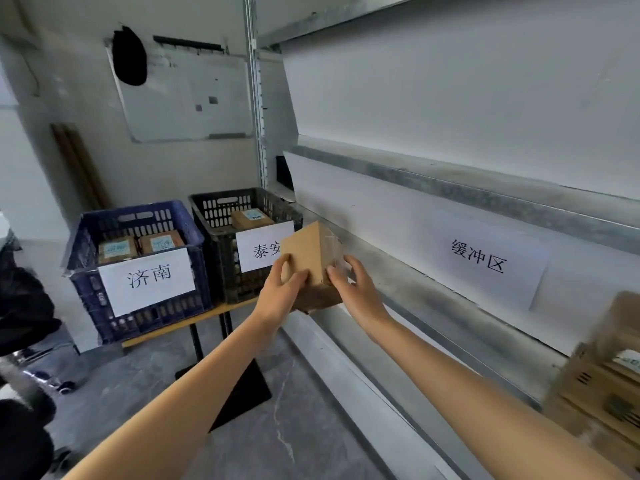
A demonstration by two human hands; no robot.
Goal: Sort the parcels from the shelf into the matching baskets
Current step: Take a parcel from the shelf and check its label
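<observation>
The left hand [281, 294] and right hand [358, 294] are clamping a small plain brown cardboard parcel [311, 249] between them, fingers curling over its taped sides. It is hanging in the air, just off the metal shelf [391, 278] edge, in front of the black basket [223, 271] labelled 泰安.

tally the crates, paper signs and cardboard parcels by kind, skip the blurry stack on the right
plastic crates, blue and black: 2
white paper signs: 3
brown cardboard parcels, 2 in blue crate, 1 in black, 1 held: 4
total: 9
</observation>
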